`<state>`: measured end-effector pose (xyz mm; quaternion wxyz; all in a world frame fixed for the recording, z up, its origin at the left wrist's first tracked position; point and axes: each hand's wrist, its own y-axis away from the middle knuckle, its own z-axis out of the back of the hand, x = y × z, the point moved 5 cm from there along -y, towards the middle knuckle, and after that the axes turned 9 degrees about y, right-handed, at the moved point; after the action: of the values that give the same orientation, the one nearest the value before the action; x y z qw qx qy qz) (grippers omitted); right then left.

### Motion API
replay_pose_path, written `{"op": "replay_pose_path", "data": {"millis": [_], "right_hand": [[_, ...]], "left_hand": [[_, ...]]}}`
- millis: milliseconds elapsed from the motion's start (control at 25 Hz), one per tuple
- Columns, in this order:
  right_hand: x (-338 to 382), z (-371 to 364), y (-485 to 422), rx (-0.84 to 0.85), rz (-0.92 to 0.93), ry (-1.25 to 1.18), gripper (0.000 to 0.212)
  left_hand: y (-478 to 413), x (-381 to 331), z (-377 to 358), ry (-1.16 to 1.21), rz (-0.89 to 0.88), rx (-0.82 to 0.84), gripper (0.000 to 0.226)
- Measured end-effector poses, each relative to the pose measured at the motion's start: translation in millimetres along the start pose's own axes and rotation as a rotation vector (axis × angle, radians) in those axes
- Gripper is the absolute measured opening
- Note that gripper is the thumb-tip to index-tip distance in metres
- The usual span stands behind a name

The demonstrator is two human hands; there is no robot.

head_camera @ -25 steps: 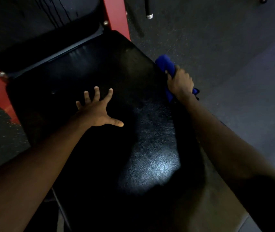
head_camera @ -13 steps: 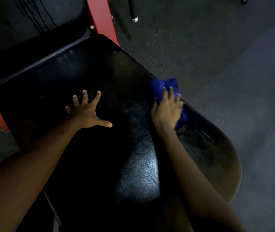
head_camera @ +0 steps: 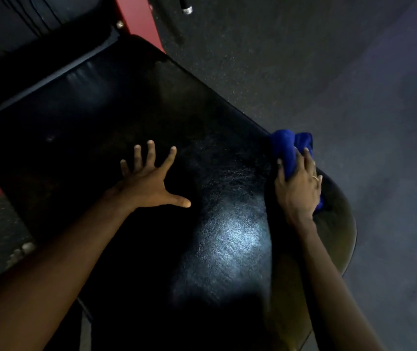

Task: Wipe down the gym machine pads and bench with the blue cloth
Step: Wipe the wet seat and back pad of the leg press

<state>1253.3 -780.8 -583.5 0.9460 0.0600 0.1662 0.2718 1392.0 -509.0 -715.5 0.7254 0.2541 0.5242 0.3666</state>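
Two hands on a black padded counter, dim gym room.
Dark speckled rubber floor fills the top and right; a glossy black vinyl pad takes up most of the view, with a glare patch near its middle and a rounded edge at right. Second black pad upper left, with the red frame between the two pads. Left hand is released, fingers splayed flat on the pad centre. Right hand grasps the bunched blue cloth and presses it on the pad's right edge, with cloth sticking out past the fingertips. Gold ring on a right finger.
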Motion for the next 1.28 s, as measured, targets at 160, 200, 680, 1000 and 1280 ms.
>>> {"op": "replay_pose_path", "data": {"millis": [160,200,680,1000,1280], "right_hand": [[69,-19,-12,-0.017,-0.007,0.062,0.056],[99,-28,-18,0.018,0.066,0.058,0.056],[-16,4,0,-0.051,-0.053,0.065,0.053],[109,-28,-12,0.051,0.417,0.088,0.061],[-94,23,30,-0.039,-0.117,0.064,0.057]], "left_hand": [[1,-2,-4,-0.017,-0.006,-0.014,0.142],[1,-2,-3,-0.011,-0.009,-0.015,0.143],[10,0,-8,0.025,-0.034,-0.081,0.136],[14,5,-12,0.058,-0.028,-0.123,0.130],[15,4,-12,0.047,-0.033,-0.133,0.131]]}}
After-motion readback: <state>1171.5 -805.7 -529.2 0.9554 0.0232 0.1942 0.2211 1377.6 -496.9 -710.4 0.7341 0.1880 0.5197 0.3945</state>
